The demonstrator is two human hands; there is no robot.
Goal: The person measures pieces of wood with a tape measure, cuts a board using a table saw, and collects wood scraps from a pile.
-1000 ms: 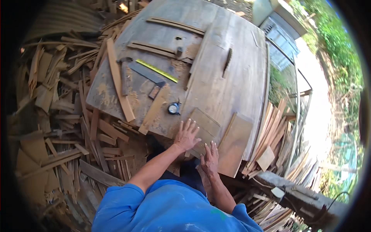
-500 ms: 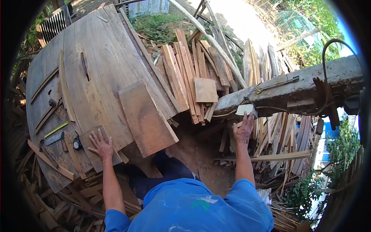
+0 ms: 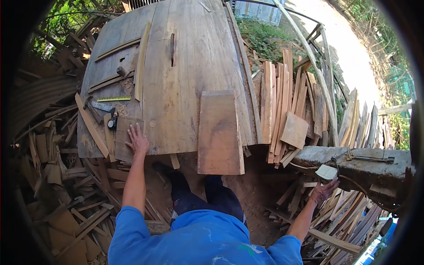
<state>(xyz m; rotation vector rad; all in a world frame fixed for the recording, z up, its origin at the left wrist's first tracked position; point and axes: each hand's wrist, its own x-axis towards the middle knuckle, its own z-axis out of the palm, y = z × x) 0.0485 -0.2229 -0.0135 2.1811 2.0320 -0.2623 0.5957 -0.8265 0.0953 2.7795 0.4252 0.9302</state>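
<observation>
My left hand (image 3: 137, 141) lies with fingers spread on a thin brown board (image 3: 125, 154) at the table's near edge. Just left of it are a black tape measure (image 3: 111, 123), a yellow rule (image 3: 114, 99) and a metal square (image 3: 100, 106). My right hand (image 3: 323, 191) is closed on a small pale box (image 3: 326, 173) mounted on the weathered beam (image 3: 359, 159), its fingertips at the box's lower side. A wider brown board (image 3: 219, 132) lies between my hands and overhangs the table's near edge.
The big wooden table (image 3: 190, 79) fills the upper middle. Scrap wood (image 3: 57, 212) is heaped at left. Upright planks (image 3: 278, 110) lean beside the table's right, behind a long pole (image 3: 309, 53). More offcuts (image 3: 331, 221) are piled below the beam. My legs stand on dirt ground (image 3: 254, 207).
My right hand has moved rightward from near the table's edge to the box on the beam. My left hand has settled on the thin board. The view has turned rightward, then partly back.
</observation>
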